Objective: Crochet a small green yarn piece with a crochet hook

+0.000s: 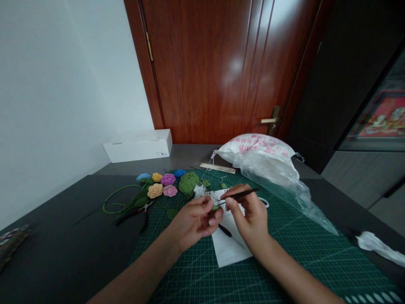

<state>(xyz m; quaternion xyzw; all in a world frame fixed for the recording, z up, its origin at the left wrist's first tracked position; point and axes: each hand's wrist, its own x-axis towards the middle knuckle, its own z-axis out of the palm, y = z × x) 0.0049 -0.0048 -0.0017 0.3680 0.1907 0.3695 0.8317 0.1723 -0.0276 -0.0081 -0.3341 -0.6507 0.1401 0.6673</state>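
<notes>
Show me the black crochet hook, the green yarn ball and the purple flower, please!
black crochet hook (242, 194): head view, on its handle.
green yarn ball (189, 184): head view, on its middle.
purple crocheted flower (168, 180): head view, on its centre.

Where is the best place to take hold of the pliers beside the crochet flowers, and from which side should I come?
Grip the pliers by their two black handles, coming from the near left. The handles spread toward you over the dark table, so they seem easiest to reach, while the jaws end lies among the green crochet stems.
</notes>
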